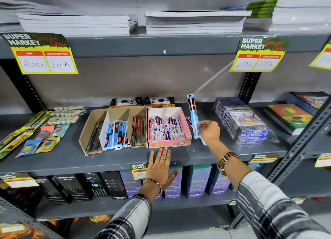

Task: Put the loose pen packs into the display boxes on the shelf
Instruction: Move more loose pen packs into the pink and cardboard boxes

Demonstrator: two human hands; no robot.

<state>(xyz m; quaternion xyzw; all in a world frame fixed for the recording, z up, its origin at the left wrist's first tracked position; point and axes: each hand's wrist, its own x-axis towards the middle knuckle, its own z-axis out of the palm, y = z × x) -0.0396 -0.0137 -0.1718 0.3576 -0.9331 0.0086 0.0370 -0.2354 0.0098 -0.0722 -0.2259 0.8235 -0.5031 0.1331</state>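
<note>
On the grey middle shelf (pixel 125 160) stand a brown cardboard display box (pixel 93 124) with several pen packs in its sections and a pink display box (pixel 185 126) full of pen packs. Right of the pink box, my right hand (pixel 209 131) pinches the lower end of loose blue pen packs (pixel 193 111), which tilt up off the shelf. One more small pack (pixel 189 121) lies beside the pink box. My left hand (pixel 161 167) hovers flat with fingers spread, just in front of the pink box, holding nothing.
Wrapped colour pencil packs (pixel 245 124) are stacked right of my right hand. Eraser and pencil packs (pixel 43 133) lie at the left. Two dark boxes (pixel 143 102) stand behind the display boxes. Notebook stacks (pixel 193 23) fill the shelf above; boxed bottles (pixel 197 181) line the shelf below.
</note>
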